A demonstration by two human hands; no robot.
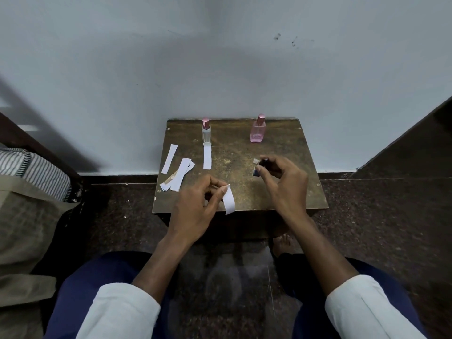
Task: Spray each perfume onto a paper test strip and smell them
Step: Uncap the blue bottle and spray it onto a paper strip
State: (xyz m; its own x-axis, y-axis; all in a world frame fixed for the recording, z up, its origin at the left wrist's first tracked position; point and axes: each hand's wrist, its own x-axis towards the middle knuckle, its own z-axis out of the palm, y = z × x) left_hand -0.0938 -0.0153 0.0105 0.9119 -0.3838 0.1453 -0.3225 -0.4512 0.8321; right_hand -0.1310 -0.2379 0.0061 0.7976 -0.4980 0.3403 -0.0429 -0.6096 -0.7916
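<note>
The left hand (195, 206) pinches a paper strip (229, 200) near the counter (244, 192) edge, while the right hand (285, 182) grips a small dark bottle (257, 170).

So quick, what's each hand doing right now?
Left hand: pinching a paper strip.
Right hand: gripping a small dark bottle, which is mostly hidden by the fingers.

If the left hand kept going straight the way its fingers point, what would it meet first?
Probably the right hand and the small dark bottle it holds; the left hand, pinching a paper strip, points rightward. Depth is uncertain.
</note>
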